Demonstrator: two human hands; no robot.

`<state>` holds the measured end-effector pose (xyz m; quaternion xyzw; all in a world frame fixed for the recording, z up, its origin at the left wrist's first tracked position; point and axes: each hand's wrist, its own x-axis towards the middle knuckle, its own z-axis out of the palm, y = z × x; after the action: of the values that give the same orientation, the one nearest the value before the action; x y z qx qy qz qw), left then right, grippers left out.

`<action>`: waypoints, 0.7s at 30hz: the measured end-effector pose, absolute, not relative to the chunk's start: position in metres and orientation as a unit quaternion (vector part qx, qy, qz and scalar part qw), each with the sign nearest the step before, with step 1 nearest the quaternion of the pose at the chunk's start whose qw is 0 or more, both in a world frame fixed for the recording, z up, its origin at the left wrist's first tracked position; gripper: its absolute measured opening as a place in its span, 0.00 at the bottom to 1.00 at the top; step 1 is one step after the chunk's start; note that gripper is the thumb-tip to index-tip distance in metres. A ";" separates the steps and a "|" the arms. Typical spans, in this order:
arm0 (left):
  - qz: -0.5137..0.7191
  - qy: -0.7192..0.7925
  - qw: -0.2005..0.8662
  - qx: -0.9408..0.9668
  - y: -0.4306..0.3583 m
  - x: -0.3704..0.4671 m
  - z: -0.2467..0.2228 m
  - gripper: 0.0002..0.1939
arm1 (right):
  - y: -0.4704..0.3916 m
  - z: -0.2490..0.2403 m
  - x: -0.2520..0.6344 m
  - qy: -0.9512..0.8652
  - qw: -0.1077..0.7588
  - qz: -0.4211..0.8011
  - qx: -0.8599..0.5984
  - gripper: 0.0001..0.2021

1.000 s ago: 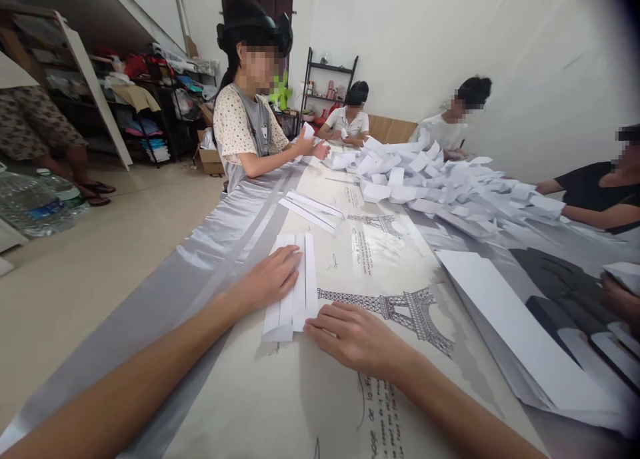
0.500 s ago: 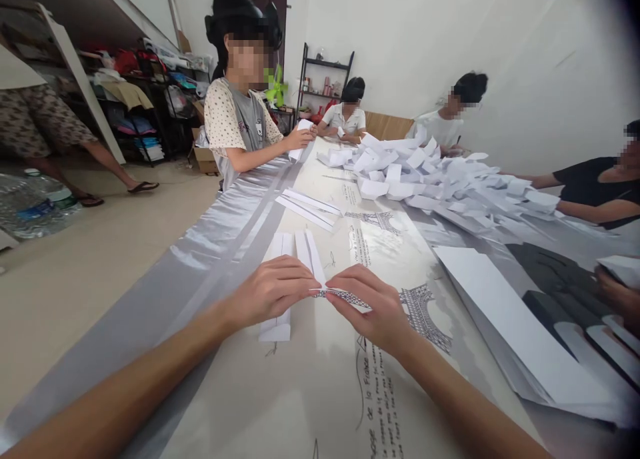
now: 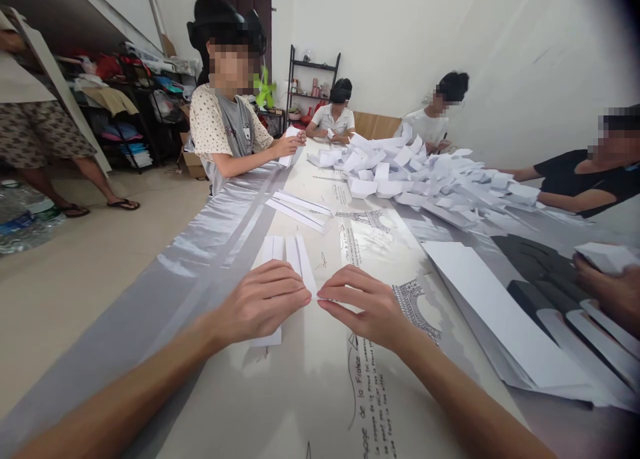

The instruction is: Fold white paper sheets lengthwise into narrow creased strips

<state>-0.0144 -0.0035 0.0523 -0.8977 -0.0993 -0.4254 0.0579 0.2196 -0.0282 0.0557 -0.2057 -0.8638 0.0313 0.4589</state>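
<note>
A narrow folded white paper strip points away from me, its near end at my fingertips. My left hand is closed on that end, thumb and fingers pressed together. From the other side, my right hand pinches the same end at its corner, with thumb and index finger close together. Partly under my left hand lies another folded paper piece on the printed tablecloth. Farther off, more folded strips lie flat on the cloth.
A big heap of folded white papers covers the far right of the table. Flat white sheets are stacked at my right, beside black objects. Several people sit around the table; one person stands at left near plastic bottles.
The view has turned slightly to the right, so the scene sits farther left. My hands stay at the strip's near end, fingertips slightly lower. The standing person at left appears more upright.
</note>
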 end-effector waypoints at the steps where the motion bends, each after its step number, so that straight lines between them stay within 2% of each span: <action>1: -0.432 -0.102 0.062 -0.894 -0.004 -0.014 0.053 0.08 | -0.028 0.058 0.220 -0.860 0.465 0.036 -0.206 0.05; 7: -0.406 -0.103 0.069 -0.905 -0.005 -0.015 0.059 0.06 | -0.031 0.062 0.218 -0.852 0.482 0.041 -0.199 0.07; 14: -0.417 -0.081 0.115 -0.898 -0.008 -0.014 0.059 0.08 | -0.035 0.058 0.215 -0.863 0.458 0.028 -0.210 0.07; 21: -0.373 -0.055 0.164 -0.911 0.000 -0.022 0.061 0.08 | -0.029 0.060 0.218 -0.855 0.478 0.020 -0.202 0.07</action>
<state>-0.0222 -0.0004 0.0613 -0.9114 -0.0552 -0.3734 0.1636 0.2181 -0.0294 0.0603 -0.2018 -0.8547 0.0198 0.4779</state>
